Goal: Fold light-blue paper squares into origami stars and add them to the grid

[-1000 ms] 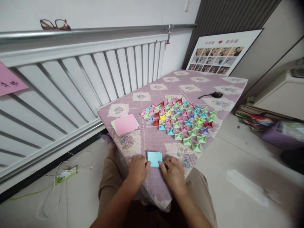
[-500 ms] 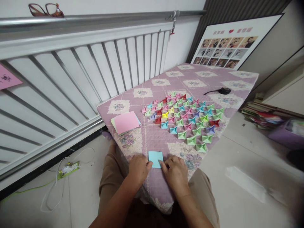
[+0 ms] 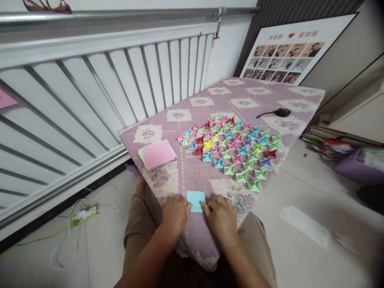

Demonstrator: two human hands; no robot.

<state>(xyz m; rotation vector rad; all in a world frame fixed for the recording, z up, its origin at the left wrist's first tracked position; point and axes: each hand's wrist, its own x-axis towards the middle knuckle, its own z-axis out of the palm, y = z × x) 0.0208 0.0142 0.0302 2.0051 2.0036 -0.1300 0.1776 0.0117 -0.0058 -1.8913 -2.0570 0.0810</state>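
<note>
The fingers of the left hand and right hand are loosely curled; whether they pinch anything, I cannot tell. On the table, rows of folded pieces spread beyond, a sheet stack sits left, and the small blue paper lies flat, a thumb at each side. The step seems to be creasing it; the next move calls for even pressure. Room lies past its far edge; nearer, the table narrows.
</note>
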